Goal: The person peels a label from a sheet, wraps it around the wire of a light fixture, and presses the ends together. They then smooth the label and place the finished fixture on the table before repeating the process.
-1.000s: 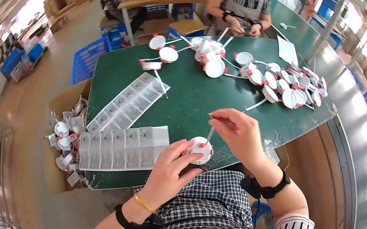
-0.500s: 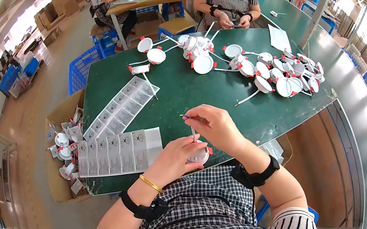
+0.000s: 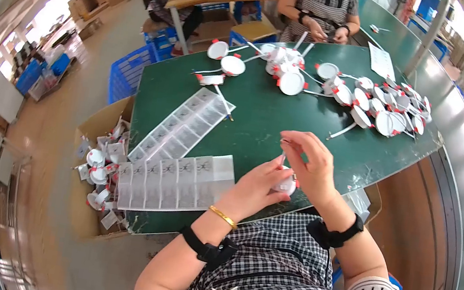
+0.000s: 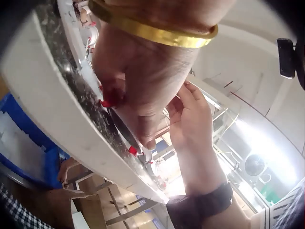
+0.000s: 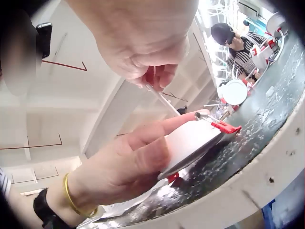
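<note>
A small round white downlight (image 5: pixel 190 145) with red clips tilts just above the near edge of the green table (image 3: pixel 257 134). My left hand (image 3: pixel 255 187) grips it, thumb on one side and fingers on the other, and covers part of it in the head view. From the lamp a thin white cable (image 5: pixel 164 102) runs up to my right hand (image 3: pixel 316 166), whose thumb and fingertips pinch its end. The wire tips are hidden by those fingers. In the left wrist view, my left hand hides most of the lamp and a red clip (image 4: pixel 135 150) shows below the fingers.
Two strips of printed leaflets, one nearer (image 3: pixel 175 183) and one farther (image 3: pixel 184 126), lie at the left. Piled downlights (image 3: pixel 393 112) cover the far right. A cardboard box (image 3: pixel 82 206) of lamps stands beside the table. Another person (image 3: pixel 317 14) sits opposite.
My left hand has gone from fingertips on the lamp to a grip round it. My right hand has come closer to the left; the coloured wire tip seen earlier is now hidden.
</note>
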Available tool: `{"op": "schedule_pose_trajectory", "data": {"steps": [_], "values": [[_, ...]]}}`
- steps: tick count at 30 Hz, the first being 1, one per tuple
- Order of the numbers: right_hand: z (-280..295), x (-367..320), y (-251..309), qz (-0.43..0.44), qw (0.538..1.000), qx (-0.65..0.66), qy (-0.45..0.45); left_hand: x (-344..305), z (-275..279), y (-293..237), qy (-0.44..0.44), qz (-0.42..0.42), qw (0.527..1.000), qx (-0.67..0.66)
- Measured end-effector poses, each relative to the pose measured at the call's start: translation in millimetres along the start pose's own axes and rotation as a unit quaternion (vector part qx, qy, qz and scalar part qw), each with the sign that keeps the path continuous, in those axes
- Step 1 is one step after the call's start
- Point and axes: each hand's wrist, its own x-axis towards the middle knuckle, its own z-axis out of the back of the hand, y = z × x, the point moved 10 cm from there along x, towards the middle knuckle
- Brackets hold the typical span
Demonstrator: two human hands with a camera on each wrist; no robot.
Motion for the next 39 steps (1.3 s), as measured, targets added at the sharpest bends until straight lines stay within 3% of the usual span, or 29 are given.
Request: {"op": "schedule_pose_trajectory", "data": {"steps": [2, 3, 6, 8, 10, 13, 17, 19, 20, 22, 23, 28, 32, 36, 39], "values": [[-3.3, 1.0, 1.4, -0.029, 0.999, 0.007, 0.024, -2.6, 13.6, -10.1, -0.051, -0.029, 0.998, -0.003], [3.2, 2.5, 9.1, -0.016, 0.999, -0.035, -0.010, -4.6, 33.8, -19.7, -0.101, -0.035, 0.994, 0.006], [6.6, 4.4, 35.3, 0.043, 0.990, -0.130, -0.034, -20.9, 77.2, 7.2, -0.107, 0.012, 0.993, 0.057], [-27.4, -5.6, 58.0, 0.109, 0.988, -0.089, 0.058, -40.9, 114.7, 44.9, -0.166, 0.088, 0.978, 0.095], [-87.9, -24.7, 56.5, 0.088, 0.978, -0.056, 0.181, -54.2, 134.0, 62.8, -0.171, 0.111, 0.961, 0.185], [-148.8, -51.9, 43.5, 0.110, 0.934, -0.193, 0.279, -60.8, 132.5, 72.1, -0.145, 0.100, 0.946, 0.273], [-169.0, -61.1, 36.3, 0.142, 0.912, -0.262, 0.281, -61.4, 127.8, 67.7, -0.140, 0.092, 0.936, 0.308], [-180.3, -65.4, 20.8, 0.100, 0.892, -0.282, 0.337, -58.6, 123.1, 69.7, -0.132, 0.093, 0.937, 0.310], [-181.7, -65.3, 26.4, 0.137, 0.877, -0.307, 0.342, -61.7, 122.5, 71.8, -0.123, 0.092, 0.938, 0.309], [-179.8, -62.5, 29.8, 0.134, 0.893, -0.272, 0.332, -64.4, 123.3, 71.2, -0.144, 0.083, 0.939, 0.301], [-180.0, -64.5, 34.0, 0.181, 0.885, -0.284, 0.322, -65.1, 123.9, 72.0, -0.145, 0.092, 0.938, 0.301], [-180.7, -66.2, 13.6, 0.114, 0.906, -0.229, 0.339, -67.7, 127.4, 64.7, -0.151, 0.105, 0.931, 0.314], [-173.7, -62.1, 23.2, 0.085, 0.910, -0.216, 0.343, -85.6, 139.7, 30.6, -0.168, 0.075, 0.936, 0.301], [-178.4, -66.7, 17.8, 0.103, 0.886, -0.236, 0.385, -121.1, 179.9, -24.5, -0.185, 0.085, 0.964, 0.168], [-173.7, -68.4, 17.2, 0.130, 0.897, -0.259, 0.334, -147.0, 194.2, -30.7, -0.191, 0.160, 0.966, -0.073]]}}
